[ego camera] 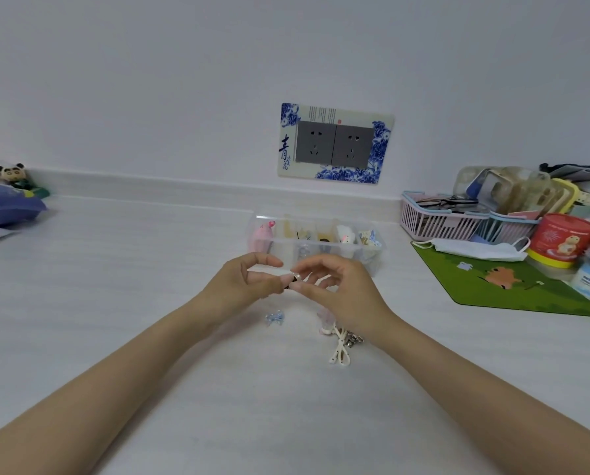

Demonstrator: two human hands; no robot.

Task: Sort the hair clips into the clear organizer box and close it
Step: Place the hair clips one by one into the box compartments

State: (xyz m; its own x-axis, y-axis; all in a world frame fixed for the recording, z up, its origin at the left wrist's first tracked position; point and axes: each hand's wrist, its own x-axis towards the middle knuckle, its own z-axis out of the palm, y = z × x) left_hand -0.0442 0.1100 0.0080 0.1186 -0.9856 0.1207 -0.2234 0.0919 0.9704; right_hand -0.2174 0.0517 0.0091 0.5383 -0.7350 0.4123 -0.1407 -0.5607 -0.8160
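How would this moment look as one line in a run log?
both hands holding pearl clip | organizer box open | blue bow clip on table

both hands point(297, 282) pinching pearl clip point(293, 278), organizer box point(316, 243) behind

Both forearms bare, no sleeves; left hand point(249, 286), right hand point(341, 293) without rings, short nails.

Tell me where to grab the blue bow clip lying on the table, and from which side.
Pinch the blue bow clip at its narrow center knot, coming straight down from above. It lies flat and alone on the table; the thin loops either side would probably crumple.
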